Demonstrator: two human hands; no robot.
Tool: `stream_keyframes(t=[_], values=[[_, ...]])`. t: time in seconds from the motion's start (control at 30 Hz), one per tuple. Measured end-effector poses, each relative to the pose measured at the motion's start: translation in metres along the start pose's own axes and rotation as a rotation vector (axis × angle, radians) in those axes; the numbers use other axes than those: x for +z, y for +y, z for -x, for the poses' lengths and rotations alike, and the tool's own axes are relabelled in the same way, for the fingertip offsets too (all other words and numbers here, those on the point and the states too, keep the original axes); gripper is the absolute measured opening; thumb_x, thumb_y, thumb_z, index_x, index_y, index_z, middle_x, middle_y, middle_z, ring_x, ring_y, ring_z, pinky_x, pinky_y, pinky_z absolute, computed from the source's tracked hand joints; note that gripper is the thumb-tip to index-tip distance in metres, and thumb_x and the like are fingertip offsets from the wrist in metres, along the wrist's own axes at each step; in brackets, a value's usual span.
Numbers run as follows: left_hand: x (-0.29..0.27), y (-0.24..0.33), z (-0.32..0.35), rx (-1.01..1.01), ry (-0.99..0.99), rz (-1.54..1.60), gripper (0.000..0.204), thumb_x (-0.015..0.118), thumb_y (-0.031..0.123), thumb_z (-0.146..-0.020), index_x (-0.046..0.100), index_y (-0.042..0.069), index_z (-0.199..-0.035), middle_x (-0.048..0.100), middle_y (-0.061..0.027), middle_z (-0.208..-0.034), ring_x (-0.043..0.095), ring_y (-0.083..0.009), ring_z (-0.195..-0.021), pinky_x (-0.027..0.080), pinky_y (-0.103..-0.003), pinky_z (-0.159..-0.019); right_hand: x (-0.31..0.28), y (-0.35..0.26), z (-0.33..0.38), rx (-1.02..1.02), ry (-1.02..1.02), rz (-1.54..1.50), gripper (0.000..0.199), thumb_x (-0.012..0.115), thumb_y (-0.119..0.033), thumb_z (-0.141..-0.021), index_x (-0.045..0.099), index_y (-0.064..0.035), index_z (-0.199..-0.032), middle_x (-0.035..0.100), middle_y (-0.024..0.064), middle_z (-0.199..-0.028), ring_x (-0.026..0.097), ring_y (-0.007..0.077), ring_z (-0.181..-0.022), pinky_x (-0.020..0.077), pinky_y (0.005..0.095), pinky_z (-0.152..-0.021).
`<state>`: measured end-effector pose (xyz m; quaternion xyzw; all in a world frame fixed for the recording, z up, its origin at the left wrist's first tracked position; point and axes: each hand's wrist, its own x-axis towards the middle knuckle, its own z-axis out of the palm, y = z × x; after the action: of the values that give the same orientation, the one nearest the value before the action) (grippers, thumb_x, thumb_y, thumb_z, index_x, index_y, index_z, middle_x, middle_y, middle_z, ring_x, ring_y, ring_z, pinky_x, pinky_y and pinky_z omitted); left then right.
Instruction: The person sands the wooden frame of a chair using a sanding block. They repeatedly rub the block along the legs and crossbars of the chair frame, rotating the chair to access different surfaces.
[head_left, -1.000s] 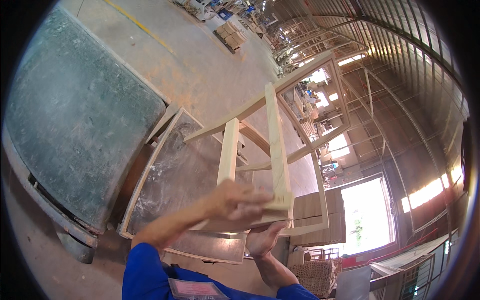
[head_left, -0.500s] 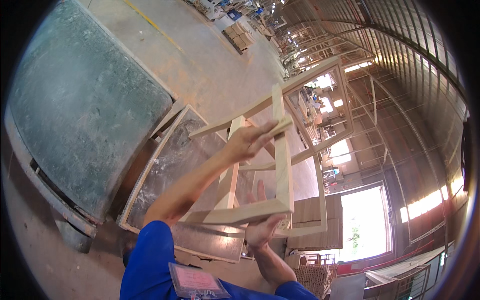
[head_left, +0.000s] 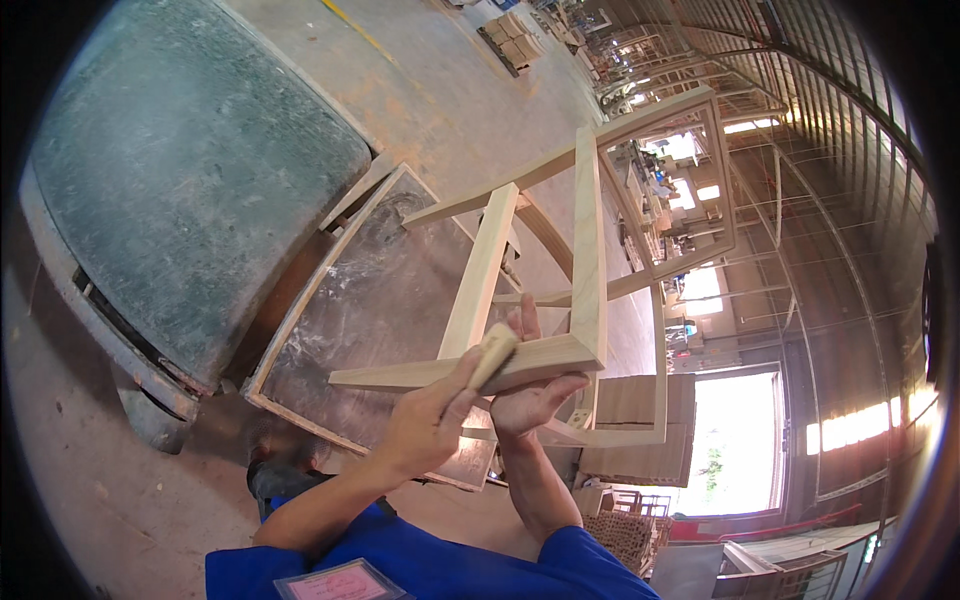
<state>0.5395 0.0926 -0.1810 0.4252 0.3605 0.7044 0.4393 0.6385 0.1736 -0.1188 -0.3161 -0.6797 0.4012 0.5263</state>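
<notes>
Left hand point(head_left: 425, 425) grips sanding block point(head_left: 494, 354); right hand point(head_left: 522, 410), partly hidden by wooden chair frame point(head_left: 588, 230): closure cannot be told; wood-rimmed table point(head_left: 345, 330) partly obscured.

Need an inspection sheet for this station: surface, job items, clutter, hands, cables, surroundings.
Surface: worn green-grey table at left; lower wood-edged panel beside it, with whitish smears.
Job items: bare wood frame, held tilted; small tan pad against its near part.
Clutter: brown stack right of the frame; loaded pallet farther off on the floor.
Hands: left hand grips the pad; right hand supports the frame from below, thumb in front, fingers behind.
Cables: nothing seen.
Surroundings: yellow floor line; bright opening at right; ribbed roof.
</notes>
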Motion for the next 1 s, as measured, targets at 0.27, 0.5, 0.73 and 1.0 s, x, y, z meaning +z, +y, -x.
stream_keyframes(t=[0.27,0.5,0.73,1.0], values=[[0.014,0.05,-0.06,0.327,-0.202,-0.103,0.052,0.062,0.027,-0.097,0.051,0.016,-0.147,0.069,-0.0172,-0.113,0.07,-0.0353,-0.093,0.057,-0.04,-0.077,-0.01,0.009,0.005,0.016,0.065,0.056,0.094,0.022,-0.078,-0.094,0.011,-0.0127,-0.161,0.034,0.0264,-0.156,0.042,0.0328,-0.139,0.0344,0.0476,-0.115],[-0.024,-0.018,-0.046,0.352,-0.196,-0.192,0.053,0.067,0.02,-0.09,0.057,0.016,-0.142,0.066,-0.0133,-0.108,0.067,-0.0323,-0.086,0.055,-0.04,-0.073,-0.009,-0.005,0.008,0.06,0.006,0.003,0.088,0.021,-0.073,-0.098,0.006,-0.0148,-0.162,0.017,0.0133,-0.167,0.045,0.0305,-0.139,0.0375,0.0432,-0.114],[0.022,0.032,-0.096,0.664,-0.052,0.023,0.048,0.067,0.005,-0.085,0.063,0.009,-0.132,0.064,-0.014,-0.113,0.064,-0.0324,-0.102,0.053,-0.038,-0.085,-0.007,-0.004,0.01,0.137,0.011,-0.061,0.09,0.022,-0.072,-0.099,0.018,-0.0047,-0.159,0.022,0.0111,-0.164,0.029,0.0246,-0.148,0.0255,0.0405,-0.12],[0.017,-0.006,-0.067,0.582,-0.078,0.028,0.044,0.064,0.006,-0.09,0.061,0.004,-0.134,0.063,-0.0193,-0.121,0.064,-0.0357,-0.105,0.052,-0.042,-0.089,-0.003,-0.002,0.005,0.003,0.003,-0.141,0.088,0.02,-0.073,-0.098,0.007,-0.0138,-0.161,0.022,0.0166,-0.164,0.035,0.0346,-0.144,0.0281,0.0495,-0.119]])
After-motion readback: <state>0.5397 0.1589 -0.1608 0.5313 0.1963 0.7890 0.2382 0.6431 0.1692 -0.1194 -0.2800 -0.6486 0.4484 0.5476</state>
